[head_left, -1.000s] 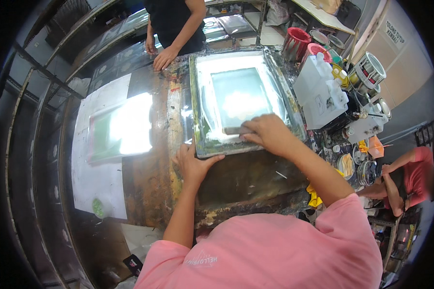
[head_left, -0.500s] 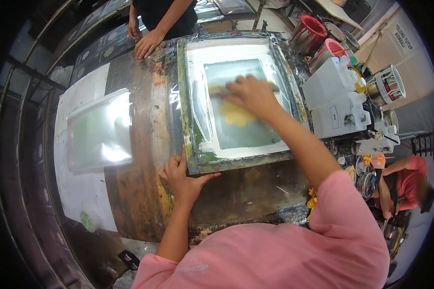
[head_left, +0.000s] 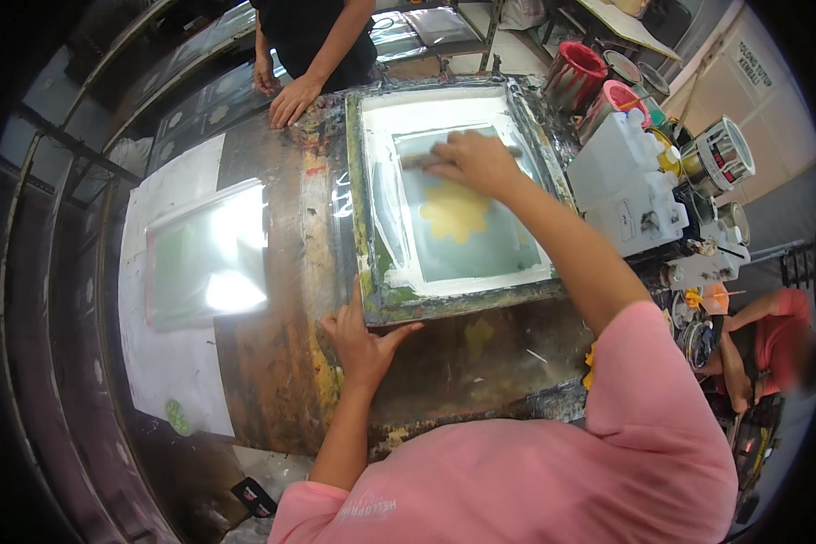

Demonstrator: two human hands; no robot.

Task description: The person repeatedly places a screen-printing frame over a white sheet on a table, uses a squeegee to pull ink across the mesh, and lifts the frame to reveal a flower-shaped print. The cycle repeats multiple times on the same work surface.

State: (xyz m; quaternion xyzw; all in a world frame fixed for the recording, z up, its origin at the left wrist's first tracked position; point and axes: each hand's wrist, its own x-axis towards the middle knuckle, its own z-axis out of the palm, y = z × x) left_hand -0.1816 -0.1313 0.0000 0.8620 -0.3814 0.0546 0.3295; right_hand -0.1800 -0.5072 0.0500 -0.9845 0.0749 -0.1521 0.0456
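Observation:
A screen-printing frame (head_left: pixel 360 208) with paint-stained rails lies on the worktable. In its mesh a yellow flower shape (head_left: pixel 455 214) shows, surrounded by a pale grey-green area and white borders. My right hand (head_left: pixel 474 163) is closed around a squeegee (head_left: pixel 418 160) just beyond the flower, on the far half of the mesh. The squeegee's blade is hidden under its handle and my fingers. My left hand (head_left: pixel 360 348) holds the frame's near left corner, thumb along the near rail and fingers at the left side.
Clear plastic sheeting (head_left: pixel 210 258) lies on white paper (head_left: pixel 183 372) to the left. White jerrycans (head_left: pixel 612 172) and paint-streaked cans (head_left: pixel 575 71) crowd the right side. Across the table, another person's hand (head_left: pixel 296 100) rests on the edge. A seated person (head_left: pixel 780 349) works far right.
My right hand has pushed the squeegee a little farther from me, uncovering more of the yellow flower. My left hand stays at the frame corner. The whole view has shifted slightly.

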